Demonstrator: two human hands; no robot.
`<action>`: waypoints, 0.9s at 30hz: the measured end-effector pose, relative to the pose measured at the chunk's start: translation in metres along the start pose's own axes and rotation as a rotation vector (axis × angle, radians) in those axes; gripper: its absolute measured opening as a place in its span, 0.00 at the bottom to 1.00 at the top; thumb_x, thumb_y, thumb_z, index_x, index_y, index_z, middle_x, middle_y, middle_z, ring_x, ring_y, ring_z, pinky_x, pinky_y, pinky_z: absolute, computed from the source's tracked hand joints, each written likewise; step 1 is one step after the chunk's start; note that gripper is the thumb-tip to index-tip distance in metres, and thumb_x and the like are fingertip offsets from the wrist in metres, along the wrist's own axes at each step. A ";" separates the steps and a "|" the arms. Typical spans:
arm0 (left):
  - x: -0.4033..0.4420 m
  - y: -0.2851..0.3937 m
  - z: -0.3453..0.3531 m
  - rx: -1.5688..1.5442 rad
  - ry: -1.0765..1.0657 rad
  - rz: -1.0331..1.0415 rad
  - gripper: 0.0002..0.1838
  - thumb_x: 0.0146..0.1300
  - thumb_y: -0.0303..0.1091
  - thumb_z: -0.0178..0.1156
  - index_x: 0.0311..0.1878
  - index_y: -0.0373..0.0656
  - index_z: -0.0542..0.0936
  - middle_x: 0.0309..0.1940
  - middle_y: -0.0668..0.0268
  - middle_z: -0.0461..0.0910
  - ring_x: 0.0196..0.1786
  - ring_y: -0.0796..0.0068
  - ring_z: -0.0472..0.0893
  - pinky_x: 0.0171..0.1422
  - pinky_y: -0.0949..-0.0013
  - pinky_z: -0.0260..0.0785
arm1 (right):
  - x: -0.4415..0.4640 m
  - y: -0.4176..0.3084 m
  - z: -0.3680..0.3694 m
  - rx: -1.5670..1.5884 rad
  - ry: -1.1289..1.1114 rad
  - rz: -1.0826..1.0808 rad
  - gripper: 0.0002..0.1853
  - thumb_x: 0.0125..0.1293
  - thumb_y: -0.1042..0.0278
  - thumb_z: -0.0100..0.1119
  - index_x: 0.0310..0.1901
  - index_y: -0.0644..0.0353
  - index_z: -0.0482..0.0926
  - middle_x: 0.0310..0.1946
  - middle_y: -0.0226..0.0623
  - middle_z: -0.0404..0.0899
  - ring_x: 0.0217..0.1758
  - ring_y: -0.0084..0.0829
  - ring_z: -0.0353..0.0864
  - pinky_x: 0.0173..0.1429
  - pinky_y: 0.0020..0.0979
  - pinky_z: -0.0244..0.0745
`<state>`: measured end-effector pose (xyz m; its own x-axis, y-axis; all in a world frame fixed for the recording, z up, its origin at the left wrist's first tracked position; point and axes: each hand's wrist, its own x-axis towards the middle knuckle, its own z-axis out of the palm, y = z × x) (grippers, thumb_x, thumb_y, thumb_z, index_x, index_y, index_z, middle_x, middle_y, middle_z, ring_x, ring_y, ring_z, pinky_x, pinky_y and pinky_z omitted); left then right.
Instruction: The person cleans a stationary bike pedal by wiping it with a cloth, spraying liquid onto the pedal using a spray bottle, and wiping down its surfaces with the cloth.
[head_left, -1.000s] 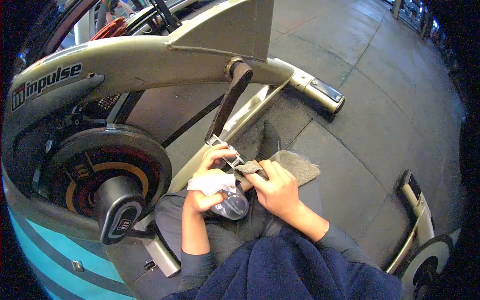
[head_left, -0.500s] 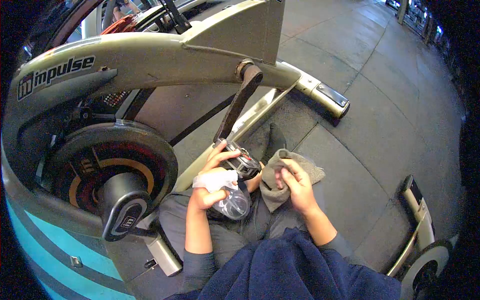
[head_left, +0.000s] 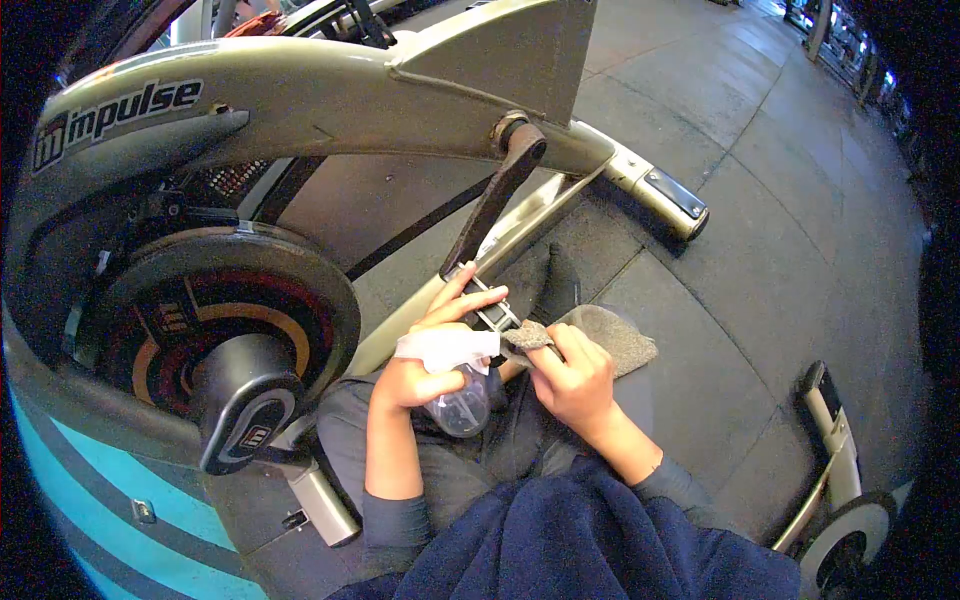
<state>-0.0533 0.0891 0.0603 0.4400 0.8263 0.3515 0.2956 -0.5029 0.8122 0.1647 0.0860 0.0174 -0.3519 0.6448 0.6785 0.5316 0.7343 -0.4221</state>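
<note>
Left hand: the person's left hand (head_left: pixel 412 378) is wrapped round a clear bottle (head_left: pixel 460 412), its index and middle fingers stretched forward onto the pedal (head_left: pixel 493 310).
Right hand: the right hand (head_left: pixel 578 378) is closed on a grey cloth (head_left: pixel 624 346), bunched at the pedal's near end; the rest spreads to the pedal's right.
Cloth: soft and limp, probably light; best pinched close to the working edge, since a loose tail would flop.
Bottle: just on the person's side of the pedal; likely light, thin-walled and squeezable, perhaps slippery if damp. The body suits a palm grip; the white piece above it may be a spray head.
Pedal: at the crank arm (head_left: pixel 494 205)'s lower end; looks hard and stiff, may spin on its axle, so steadying its edge makes sense.
Flywheel: the heavy-looking flywheel (head_left: pixel 322 283) stands left of the pedal.
Bike frame: the metal frame (head_left: pixel 330 90) rises beyond the pedal.
</note>
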 end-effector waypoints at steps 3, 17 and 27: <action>-0.001 -0.004 0.002 0.012 -0.013 0.027 0.14 0.34 0.36 0.57 0.28 0.45 0.83 0.64 0.56 0.74 0.77 0.47 0.50 0.78 0.49 0.42 | 0.003 -0.010 0.002 0.200 0.007 0.177 0.14 0.49 0.79 0.60 0.40 0.61 0.81 0.33 0.39 0.75 0.32 0.43 0.78 0.33 0.38 0.73; -0.004 -0.003 0.010 -0.001 0.077 0.000 0.17 0.31 0.36 0.57 0.30 0.44 0.84 0.63 0.56 0.75 0.77 0.46 0.49 0.78 0.47 0.41 | -0.020 0.011 -0.010 0.563 0.191 0.554 0.12 0.61 0.77 0.57 0.47 0.64 0.79 0.43 0.44 0.80 0.48 0.38 0.80 0.54 0.32 0.73; -0.003 0.000 0.008 0.003 0.047 -0.018 0.15 0.33 0.37 0.57 0.29 0.44 0.83 0.63 0.56 0.75 0.77 0.45 0.50 0.78 0.47 0.42 | -0.001 0.001 -0.001 -0.038 0.005 -0.039 0.17 0.44 0.75 0.63 0.40 0.59 0.82 0.30 0.38 0.74 0.30 0.40 0.77 0.32 0.37 0.72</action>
<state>-0.0478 0.0851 0.0553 0.3945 0.8463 0.3580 0.3056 -0.4883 0.8175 0.1668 0.0856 0.0167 -0.3689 0.6150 0.6969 0.5469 0.7499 -0.3723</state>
